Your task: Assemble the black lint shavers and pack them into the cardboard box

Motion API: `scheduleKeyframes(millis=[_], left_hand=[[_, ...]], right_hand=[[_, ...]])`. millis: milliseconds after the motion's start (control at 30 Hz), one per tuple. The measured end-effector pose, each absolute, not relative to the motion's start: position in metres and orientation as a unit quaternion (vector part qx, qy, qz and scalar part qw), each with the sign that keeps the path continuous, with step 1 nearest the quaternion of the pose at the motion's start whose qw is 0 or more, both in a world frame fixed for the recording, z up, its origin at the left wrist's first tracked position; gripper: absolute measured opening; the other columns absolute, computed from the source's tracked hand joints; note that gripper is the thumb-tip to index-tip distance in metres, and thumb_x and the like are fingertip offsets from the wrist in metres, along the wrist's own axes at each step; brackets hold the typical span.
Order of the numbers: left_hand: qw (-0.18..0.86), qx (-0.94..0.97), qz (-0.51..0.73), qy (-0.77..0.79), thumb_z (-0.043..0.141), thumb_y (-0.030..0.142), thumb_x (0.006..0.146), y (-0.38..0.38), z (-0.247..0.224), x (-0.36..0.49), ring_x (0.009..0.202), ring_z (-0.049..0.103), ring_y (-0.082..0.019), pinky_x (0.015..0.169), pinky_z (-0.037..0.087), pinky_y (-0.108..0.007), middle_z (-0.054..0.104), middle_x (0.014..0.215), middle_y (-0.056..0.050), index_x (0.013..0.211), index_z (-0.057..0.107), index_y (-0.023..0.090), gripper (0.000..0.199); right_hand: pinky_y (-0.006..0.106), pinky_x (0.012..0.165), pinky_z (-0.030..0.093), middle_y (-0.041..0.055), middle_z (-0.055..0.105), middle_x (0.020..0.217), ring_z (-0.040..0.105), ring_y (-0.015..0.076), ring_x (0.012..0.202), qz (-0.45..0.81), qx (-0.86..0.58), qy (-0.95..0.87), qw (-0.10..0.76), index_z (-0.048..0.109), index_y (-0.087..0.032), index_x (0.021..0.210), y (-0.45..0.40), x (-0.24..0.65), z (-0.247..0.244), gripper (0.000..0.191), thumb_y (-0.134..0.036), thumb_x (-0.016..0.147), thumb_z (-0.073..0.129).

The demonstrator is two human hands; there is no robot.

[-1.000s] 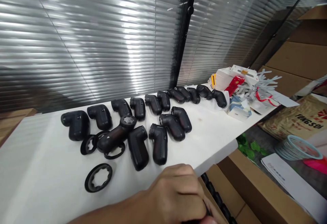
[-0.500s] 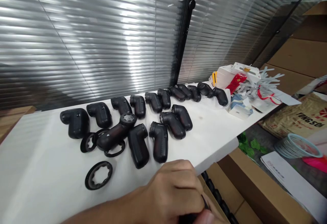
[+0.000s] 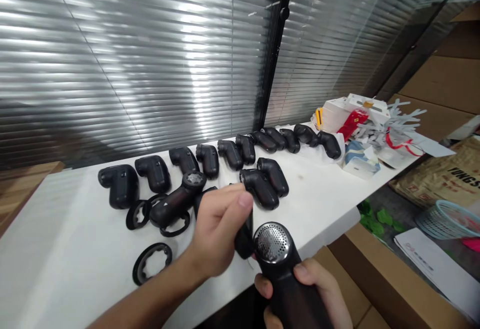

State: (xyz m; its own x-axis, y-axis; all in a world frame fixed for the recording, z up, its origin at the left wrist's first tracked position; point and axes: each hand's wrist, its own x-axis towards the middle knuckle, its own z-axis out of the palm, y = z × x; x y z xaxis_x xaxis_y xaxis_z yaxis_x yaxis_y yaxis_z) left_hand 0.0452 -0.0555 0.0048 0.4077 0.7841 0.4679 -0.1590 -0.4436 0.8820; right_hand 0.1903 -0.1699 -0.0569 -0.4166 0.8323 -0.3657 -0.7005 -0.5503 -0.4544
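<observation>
Right hand (image 3: 327, 285) grips a black device (image 3: 285, 280) at a white table (image 3: 86, 249) before slatted blinds (image 3: 150, 59); left hand (image 3: 217, 231) curls closed.

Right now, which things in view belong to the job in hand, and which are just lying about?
Seemingly part of it: held black device, similar black devices, black rings.

Apparently just lying about: red item, blue basket, green leaves, brown sack.

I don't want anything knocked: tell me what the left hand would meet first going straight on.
Probably the nearer black fabric shaver of the side-by-side pair beyond the left hand; the hand's height is unclear, so it might pass over.
</observation>
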Motion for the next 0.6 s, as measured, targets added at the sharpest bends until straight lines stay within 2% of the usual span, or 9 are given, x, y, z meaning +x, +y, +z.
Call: scheduleKeyframes(millis=[67,233,300,400,500,600], left_hand=[[0.488,0.695,0.449,0.277,0.048,0.046,0.099,-0.048,0.012,0.04,0.059,0.039,-0.012,0.053,0.031,-0.027,0.039,0.061,0.002,0.06,0.039,0.017,0.049],[0.462,0.754,0.331,0.331,0.068,0.037,0.087,-0.035,0.031,0.027,0.064,0.041,-0.01,0.054,0.036,-0.021,0.043,0.074,0.003,0.076,0.04,0.019,0.035],[0.451,0.772,0.309,0.326,0.068,0.034,0.087,-0.034,0.033,0.025,0.065,0.045,-0.011,0.054,0.039,-0.021,0.046,0.076,0.003,0.075,0.043,0.018,0.032],[0.463,0.785,0.275,0.306,0.064,0.033,0.09,-0.033,0.034,0.024,0.064,0.05,-0.011,0.054,0.041,-0.02,0.054,0.077,0.002,0.08,0.053,0.017,0.023],[0.469,0.791,0.254,0.299,0.062,0.033,0.093,-0.034,0.036,0.023,0.065,0.055,-0.012,0.055,0.043,-0.02,0.06,0.078,0.001,0.084,0.058,0.017,0.019],[0.432,0.825,0.234,0.279,0.065,0.025,0.091,-0.035,0.039,0.019,0.067,0.059,-0.012,0.056,0.045,-0.02,0.064,0.08,0.002,0.09,0.06,0.018,0.008]], right_hand=[[0.02,0.045,0.036,0.0093,0.067,0.059,0.054,0.0117,0.045,0.852,-0.29,-0.092,0.425,0.072,-0.008,0.084,-0.165,0.194,-0.058,0.05,-0.054,0.072,0.057],[0.024,0.049,0.044,0.0074,0.069,0.072,0.064,0.0163,0.056,0.81,-0.312,-0.052,0.495,0.07,-0.014,0.08,-0.159,0.196,-0.056,0.04,-0.052,0.078,0.059],[0.026,0.05,0.046,0.0078,0.07,0.08,0.066,0.0182,0.06,0.807,-0.308,-0.053,0.502,0.069,-0.015,0.079,-0.157,0.197,-0.053,0.033,-0.048,0.076,0.063],[0.026,0.05,0.047,0.0073,0.07,0.082,0.064,0.0166,0.058,0.805,-0.304,-0.053,0.507,0.07,-0.014,0.083,-0.154,0.199,-0.052,0.03,-0.042,0.074,0.067],[0.026,0.05,0.048,0.0076,0.07,0.082,0.065,0.0178,0.059,0.812,-0.297,-0.033,0.502,0.071,-0.013,0.088,-0.154,0.2,-0.054,0.035,-0.044,0.073,0.068],[0.028,0.05,0.049,0.0081,0.071,0.083,0.067,0.0197,0.061,0.809,-0.293,-0.03,0.509,0.072,-0.011,0.087,-0.155,0.2,-0.057,0.037,-0.045,0.072,0.069]])
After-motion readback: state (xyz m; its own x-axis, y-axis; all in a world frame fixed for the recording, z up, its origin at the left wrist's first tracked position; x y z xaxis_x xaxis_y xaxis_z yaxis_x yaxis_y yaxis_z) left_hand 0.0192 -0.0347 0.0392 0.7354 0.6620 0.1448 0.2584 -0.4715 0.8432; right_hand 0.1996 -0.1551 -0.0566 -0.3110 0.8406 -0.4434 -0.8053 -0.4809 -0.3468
